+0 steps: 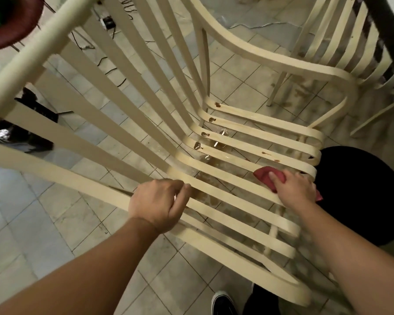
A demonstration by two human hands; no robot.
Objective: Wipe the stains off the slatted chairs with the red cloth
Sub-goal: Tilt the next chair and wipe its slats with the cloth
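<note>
Centre frame, your left hand (159, 203) curls round a seat slat of the cream slatted chair (39, 55) while, right of centre, your right hand (293, 189) grips the red cloth (265, 176) against a slat, brown stains (198, 145) dotting the slats above.

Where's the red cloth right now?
Head view, right of centre: the red cloth is gripped by the right hand against the near chair's seat, just below two small brown stains.
</note>
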